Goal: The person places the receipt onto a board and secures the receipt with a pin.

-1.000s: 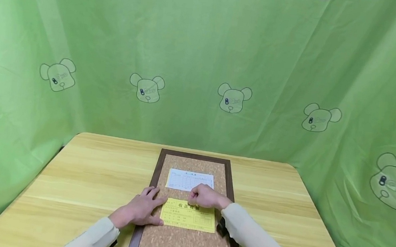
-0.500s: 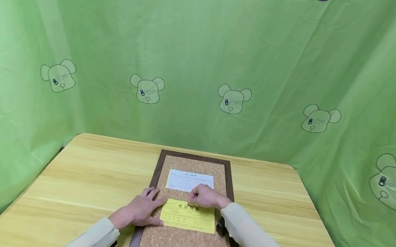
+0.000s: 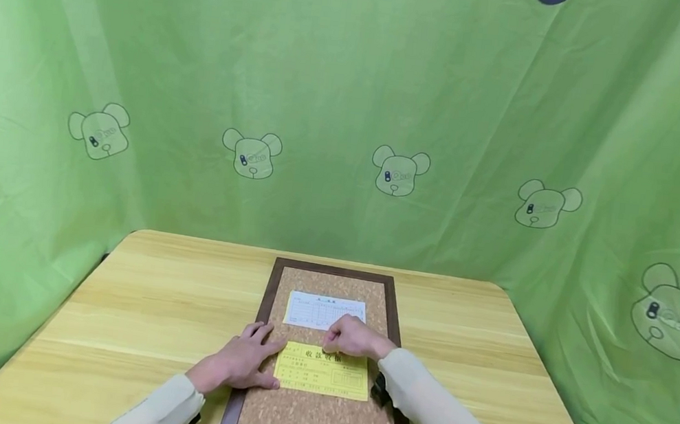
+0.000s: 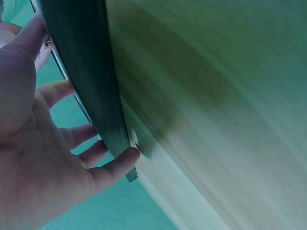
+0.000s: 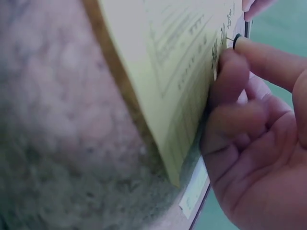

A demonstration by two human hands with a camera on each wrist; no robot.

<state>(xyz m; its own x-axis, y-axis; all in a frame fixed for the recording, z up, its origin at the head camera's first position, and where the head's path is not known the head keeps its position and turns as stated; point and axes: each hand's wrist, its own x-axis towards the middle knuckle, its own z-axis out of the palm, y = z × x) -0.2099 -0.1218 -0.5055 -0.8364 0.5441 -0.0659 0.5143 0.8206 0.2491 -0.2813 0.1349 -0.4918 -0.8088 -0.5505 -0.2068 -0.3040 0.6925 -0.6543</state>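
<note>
A framed cork board point(image 3: 318, 420) lies flat on the table. On it, a yellow receipt slip point(image 3: 323, 376) with printed characters lies below a white form point(image 3: 311, 310). My left hand point(image 3: 240, 359) rests spread over the board's left frame, its thumb and a fingertip at the slip's left edge. Curled over the slip's top edge, my right hand point(image 3: 354, 336) has a dark-headed thumbtack point(image 5: 237, 41) at its thumb tip. In the right wrist view the tack's thin point meets the paper, and the slip's near corner stands off the cork.
The light wooden table point(image 3: 170, 291) extends on both sides of the board. A green curtain point(image 3: 320, 224) with bear-head prints surrounds it at the back and sides. More yellow shows along the white form's left edge.
Both hands, the slip and the board keep their places. Only a slight shift of the head camera shows.
</note>
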